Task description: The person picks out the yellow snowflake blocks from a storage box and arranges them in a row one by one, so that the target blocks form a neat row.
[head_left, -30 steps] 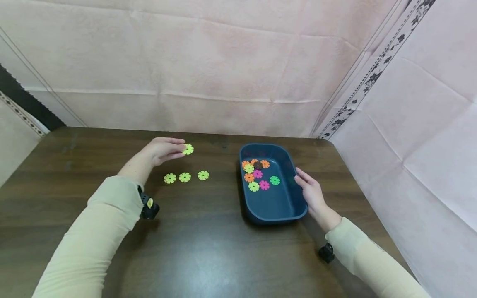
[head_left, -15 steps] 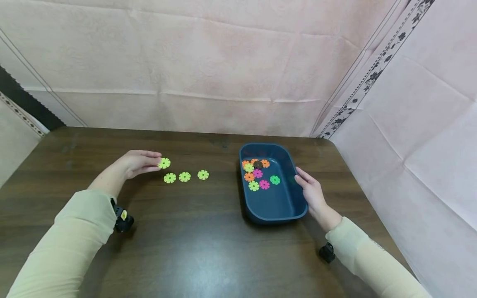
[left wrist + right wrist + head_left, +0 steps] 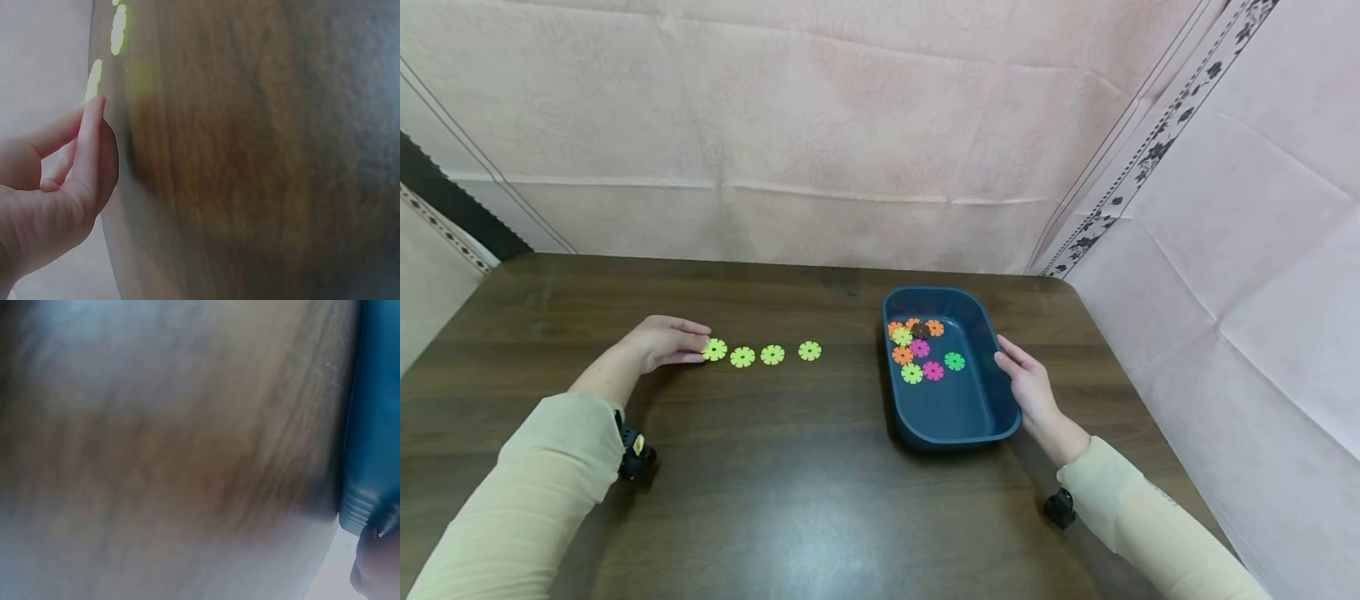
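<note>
My left hand (image 3: 662, 343) pinches a yellow-green notched disc (image 3: 715, 349) between thumb and fingertips, at the left end of a row of matching discs. The nearest of these, a second yellow-green disc (image 3: 742, 357), lies just to its right on the brown table. In the left wrist view the pinched disc (image 3: 94, 80) shows almost edge-on beyond the fingertips. My right hand (image 3: 1033, 396) holds the right side of a dark blue plastic tub (image 3: 977, 421), thumb near its rim. The right wrist view catches only a corner of the tub (image 3: 378, 425) and part of the hand.
Several orange, pink, yellow-green, brown and green discs, among them a green disc (image 3: 954, 361), lie inside the tub, mostly toward its left side. A pale cloth wall (image 3: 820, 150) stands behind the wooden table (image 3: 775, 492), and another rises on the right.
My left hand has carried its disc left and toward me, down to the left end of the row. The right hand and the tub have stayed in place.
</note>
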Demonstrator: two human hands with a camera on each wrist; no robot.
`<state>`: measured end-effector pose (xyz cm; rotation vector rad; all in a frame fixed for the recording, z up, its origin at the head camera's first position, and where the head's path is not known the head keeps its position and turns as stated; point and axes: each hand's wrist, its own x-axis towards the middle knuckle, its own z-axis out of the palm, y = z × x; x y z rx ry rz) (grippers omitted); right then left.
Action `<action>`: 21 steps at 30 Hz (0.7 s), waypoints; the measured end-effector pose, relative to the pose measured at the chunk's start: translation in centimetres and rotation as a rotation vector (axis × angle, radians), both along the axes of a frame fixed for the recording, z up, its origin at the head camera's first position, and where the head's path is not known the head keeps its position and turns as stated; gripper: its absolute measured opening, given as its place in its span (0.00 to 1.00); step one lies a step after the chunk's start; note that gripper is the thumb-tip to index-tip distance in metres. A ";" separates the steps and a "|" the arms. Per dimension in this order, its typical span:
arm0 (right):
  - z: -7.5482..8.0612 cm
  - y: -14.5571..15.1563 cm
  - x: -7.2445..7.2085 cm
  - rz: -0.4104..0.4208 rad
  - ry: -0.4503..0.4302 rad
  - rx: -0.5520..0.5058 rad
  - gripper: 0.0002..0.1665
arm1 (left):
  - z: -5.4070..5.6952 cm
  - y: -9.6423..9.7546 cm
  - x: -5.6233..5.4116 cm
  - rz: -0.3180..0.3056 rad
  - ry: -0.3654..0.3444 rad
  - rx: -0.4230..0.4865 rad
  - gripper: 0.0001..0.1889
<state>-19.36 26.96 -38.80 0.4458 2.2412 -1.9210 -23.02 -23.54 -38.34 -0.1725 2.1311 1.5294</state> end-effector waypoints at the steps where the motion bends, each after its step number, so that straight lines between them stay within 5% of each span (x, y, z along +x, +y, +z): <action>1: 0.0 0.0 0.0 0.000 -0.002 -0.001 0.29 | 0.0 0.1 0.0 -0.003 0.008 -0.019 0.27; 21: 0.2 0.1 0.1 0.005 -0.005 0.017 0.29 | -0.7 1.1 0.0 0.032 0.127 -0.186 0.20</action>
